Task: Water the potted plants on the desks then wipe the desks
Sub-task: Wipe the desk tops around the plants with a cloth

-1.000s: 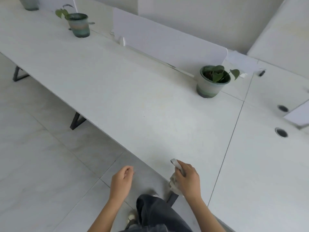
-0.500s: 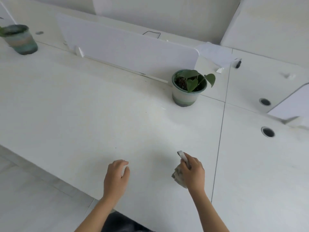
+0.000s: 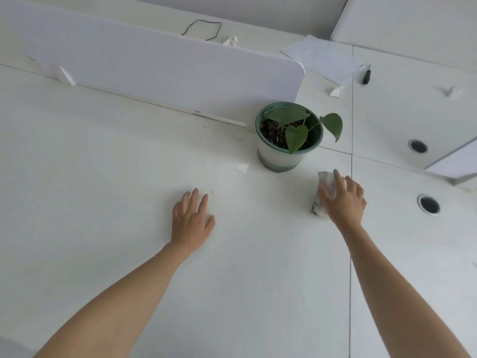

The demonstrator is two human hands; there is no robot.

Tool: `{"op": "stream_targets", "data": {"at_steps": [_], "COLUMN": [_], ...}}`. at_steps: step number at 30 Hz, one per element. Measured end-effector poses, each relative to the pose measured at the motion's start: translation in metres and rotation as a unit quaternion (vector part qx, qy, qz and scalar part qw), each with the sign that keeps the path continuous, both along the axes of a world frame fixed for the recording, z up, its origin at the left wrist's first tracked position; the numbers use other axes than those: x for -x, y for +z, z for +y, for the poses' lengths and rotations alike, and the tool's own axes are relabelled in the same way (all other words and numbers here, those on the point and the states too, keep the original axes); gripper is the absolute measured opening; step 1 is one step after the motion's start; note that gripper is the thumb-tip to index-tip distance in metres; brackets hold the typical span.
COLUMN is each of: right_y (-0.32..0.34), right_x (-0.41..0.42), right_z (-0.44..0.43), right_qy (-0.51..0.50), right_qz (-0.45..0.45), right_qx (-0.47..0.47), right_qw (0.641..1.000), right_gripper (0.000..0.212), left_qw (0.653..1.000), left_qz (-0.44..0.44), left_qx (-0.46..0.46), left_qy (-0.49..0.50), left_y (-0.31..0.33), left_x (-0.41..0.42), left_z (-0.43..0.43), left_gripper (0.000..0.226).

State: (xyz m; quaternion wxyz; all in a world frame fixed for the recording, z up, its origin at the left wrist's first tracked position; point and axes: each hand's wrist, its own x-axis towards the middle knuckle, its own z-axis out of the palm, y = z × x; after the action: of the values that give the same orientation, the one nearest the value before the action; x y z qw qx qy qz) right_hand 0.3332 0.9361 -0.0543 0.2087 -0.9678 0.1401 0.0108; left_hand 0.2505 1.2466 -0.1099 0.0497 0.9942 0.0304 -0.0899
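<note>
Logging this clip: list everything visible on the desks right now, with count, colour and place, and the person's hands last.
desk: two, white, meeting at a seam on the right
divider panel: one, white, upright behind the plant
potted plant: one, green leaves, pale pot with green rim, by the divider's end
paper: one, white, behind the pot
cable holes: two, dark, right desk
scrap: one, white, left of pot
cloth: one, greyish white, under right hand
left hand: flat on desk, empty
right hand: pressing the cloth
</note>
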Motion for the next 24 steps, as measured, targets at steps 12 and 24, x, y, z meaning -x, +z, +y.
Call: {"op": "stream_targets", "data": {"at_steps": [12, 24], "right_y": [-0.054, -0.057], "right_x": [0.003, -0.087], "right_z": [0.1, 0.211], "right_qy": [0.132, 0.192], "right_qz": [0.099, 0.062], "right_qx": [0.066, 0.028], "right_qw": [0.984, 0.979], "right_gripper": [0.056, 0.051], "left_qw": [0.994, 0.992], "left_qz": [-0.103, -0.122], "left_qx": [0.026, 0.025], "left_qy": [0.028, 0.026], "left_y": [-0.024, -0.029], "left_x": [0.001, 0.001], "left_z": [0.001, 0.002], "left_gripper": [0.053, 0.054]}}
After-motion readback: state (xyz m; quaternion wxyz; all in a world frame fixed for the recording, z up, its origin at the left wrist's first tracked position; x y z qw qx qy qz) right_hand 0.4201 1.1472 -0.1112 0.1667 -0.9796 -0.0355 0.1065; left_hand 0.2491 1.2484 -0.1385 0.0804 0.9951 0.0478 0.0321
